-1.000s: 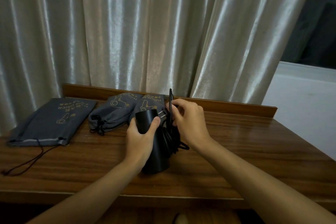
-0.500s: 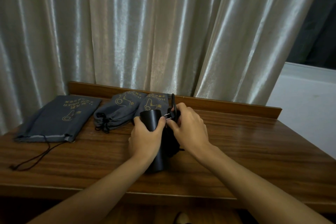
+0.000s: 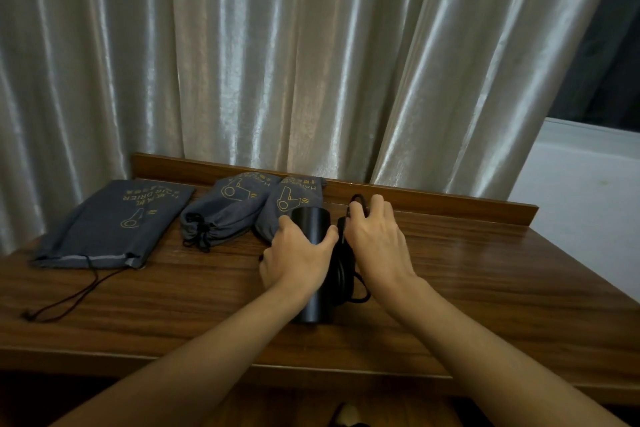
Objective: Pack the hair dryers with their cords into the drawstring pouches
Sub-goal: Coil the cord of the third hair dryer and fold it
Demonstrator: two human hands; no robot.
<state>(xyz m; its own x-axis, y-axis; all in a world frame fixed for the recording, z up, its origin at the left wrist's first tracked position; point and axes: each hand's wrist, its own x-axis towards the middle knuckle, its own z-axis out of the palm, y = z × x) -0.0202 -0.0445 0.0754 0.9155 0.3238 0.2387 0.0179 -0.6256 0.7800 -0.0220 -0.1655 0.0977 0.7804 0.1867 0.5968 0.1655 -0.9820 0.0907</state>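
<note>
A black hair dryer (image 3: 313, 263) is found lying on the wooden surface (image 3: 485, 281), near its middle, with the barrel running from the near edge toward the curtain. It is gripped across the barrel by the left hand (image 3: 294, 258), the fingers curled round it and the thumb laid over the top. The black cord (image 3: 343, 274) is seen bunched in loops against the dryer's right side. Its far end is pinched by the right hand (image 3: 375, 243), whose fingers are curled about a small loop of cord at the fingertips.

Just behind the dryer, two filled grey drawstring pouches are noted: one (image 3: 291, 208) touching or nearly touching the dryer's far end, the other (image 3: 225, 215) beside it to the left, its mouth drawn shut. A flat, empty pouch (image 3: 114, 225) lies further left, its drawstring (image 3: 69, 298) trailing across the surface toward the near edge. A pale pleated curtain (image 3: 277, 62) hangs behind the surface.
</note>
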